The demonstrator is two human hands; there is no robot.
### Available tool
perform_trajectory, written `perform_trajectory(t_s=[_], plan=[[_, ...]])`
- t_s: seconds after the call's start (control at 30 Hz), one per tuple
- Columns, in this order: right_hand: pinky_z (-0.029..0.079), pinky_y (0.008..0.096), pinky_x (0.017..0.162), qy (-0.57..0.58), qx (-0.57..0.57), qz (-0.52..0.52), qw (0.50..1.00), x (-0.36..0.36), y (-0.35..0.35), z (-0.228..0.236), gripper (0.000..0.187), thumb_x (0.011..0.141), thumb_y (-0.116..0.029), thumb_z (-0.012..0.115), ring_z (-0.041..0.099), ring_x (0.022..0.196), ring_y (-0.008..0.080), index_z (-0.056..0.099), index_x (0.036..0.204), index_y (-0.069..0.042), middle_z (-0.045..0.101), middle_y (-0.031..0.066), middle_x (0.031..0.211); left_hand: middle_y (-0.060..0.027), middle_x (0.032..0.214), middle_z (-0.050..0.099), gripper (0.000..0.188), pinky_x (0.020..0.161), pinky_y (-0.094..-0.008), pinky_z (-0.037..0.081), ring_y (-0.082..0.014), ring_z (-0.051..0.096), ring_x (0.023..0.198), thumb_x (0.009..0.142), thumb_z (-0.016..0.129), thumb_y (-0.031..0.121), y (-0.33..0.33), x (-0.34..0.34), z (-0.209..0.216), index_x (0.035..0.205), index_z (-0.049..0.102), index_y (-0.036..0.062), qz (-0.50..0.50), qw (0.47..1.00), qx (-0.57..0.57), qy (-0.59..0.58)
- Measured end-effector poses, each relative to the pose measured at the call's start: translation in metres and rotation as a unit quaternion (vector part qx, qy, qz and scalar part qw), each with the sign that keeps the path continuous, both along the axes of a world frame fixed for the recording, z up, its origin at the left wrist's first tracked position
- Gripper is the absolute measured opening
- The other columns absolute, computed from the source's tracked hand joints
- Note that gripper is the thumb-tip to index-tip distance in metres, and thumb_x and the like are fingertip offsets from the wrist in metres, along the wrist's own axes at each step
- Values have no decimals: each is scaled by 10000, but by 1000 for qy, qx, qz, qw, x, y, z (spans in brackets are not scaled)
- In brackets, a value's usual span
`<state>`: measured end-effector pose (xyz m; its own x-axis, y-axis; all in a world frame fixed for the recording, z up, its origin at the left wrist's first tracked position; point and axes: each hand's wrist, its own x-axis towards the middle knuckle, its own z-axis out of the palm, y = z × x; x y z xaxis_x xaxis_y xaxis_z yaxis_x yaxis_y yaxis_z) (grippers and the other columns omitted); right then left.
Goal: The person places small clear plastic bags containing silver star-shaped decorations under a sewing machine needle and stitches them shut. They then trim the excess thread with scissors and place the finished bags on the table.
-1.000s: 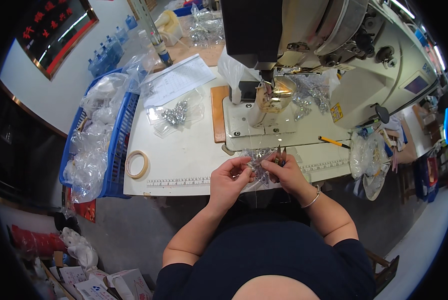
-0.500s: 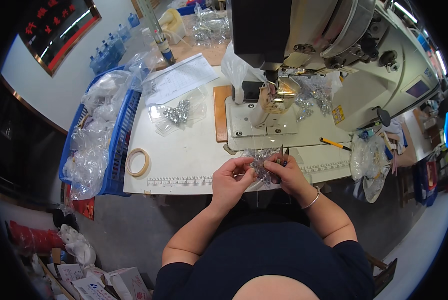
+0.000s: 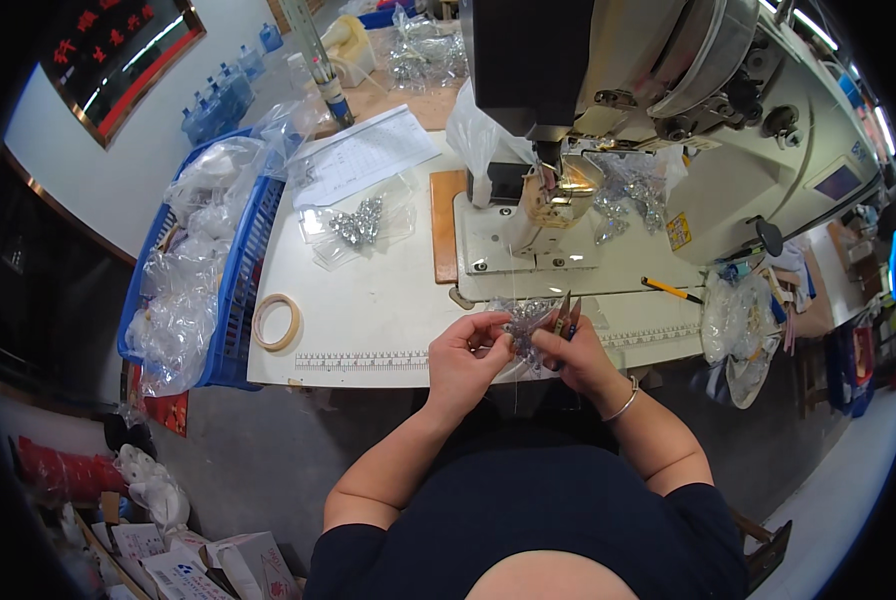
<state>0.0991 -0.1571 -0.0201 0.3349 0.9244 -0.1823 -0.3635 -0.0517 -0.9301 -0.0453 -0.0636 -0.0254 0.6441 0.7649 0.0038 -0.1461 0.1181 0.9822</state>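
Note:
A silvery, sparkling beaded piece (image 3: 528, 317) lies at the front edge of the sewing table, held between my two hands. My left hand (image 3: 462, 366) is closed, thumb and forefinger pinching its left side. In my closed right hand (image 3: 585, 362) sits a pair of thread snips (image 3: 568, 310), its two pointed blades upward and a little apart. The right thumb rests at the piece's right side. Loose threads hang below the hands. Farther left on the table, a similar silvery beaded piece (image 3: 358, 225) lies on clear plastic sheets.
Beyond my hands stands a sewing machine (image 3: 553, 215), its head overhanging from the right. A tape roll (image 3: 276, 322), a paper sheet (image 3: 368, 150) and a yellow pen (image 3: 672, 290) lie on the table. At left is a blue basket (image 3: 230, 340) of plastic-wrapped things.
My right thumb has moved slightly down and the snips' blades show more between the fingers. My left hand keeps its pinch on the beaded piece.

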Motion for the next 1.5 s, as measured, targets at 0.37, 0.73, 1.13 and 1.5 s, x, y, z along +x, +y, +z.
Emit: perform_trajectory(t_s=[0.37, 0.73, 1.13, 1.5], plan=[[354, 193, 478, 22, 8, -70, 997, -2, 3, -10, 202, 737, -93, 742, 463, 528, 51, 544, 755, -53, 554, -7, 660, -63, 944, 591, 458, 792, -267, 485, -133, 585, 848, 781, 664, 10, 9, 4, -10, 1187, 453, -13, -63, 991, -93, -65], [401, 195, 526, 7, 3, -56, 998, -7, 4, -11, 184, 734, -90, 743, 513, 584, 63, 572, 774, -36, 581, 8, 699, -82, 941, 623, 269, 751, -262, 514, -125, 606, 824, 865, 597, 84, 14, 0, -8, 1109, 574, -26, -98, 994, -45, -10], [441, 213, 575, -42, -40, 0, 998, -2, 5, 2, 195, 709, -69, 745, 542, 623, 79, 597, 822, -11, 599, 21, 737, -98, 1012, 617, 285, 790, -292, 503, -158, 604, 878, 897, 552, 104, 8, -6, -11, 1149, 547, -31, -100, 955, -223, -169], [370, 192, 522, -140, -80, 29, 987, -1, 6, 5, 203, 699, -155, 775, 474, 568, 41, 607, 717, -42, 561, -18, 638, -131, 1023, 613, 268, 823, -312, 510, -183, 610, 926, 874, 552, 44, 5, -2, -28, 1125, 550, -53, -82, 976, -188, -80]])
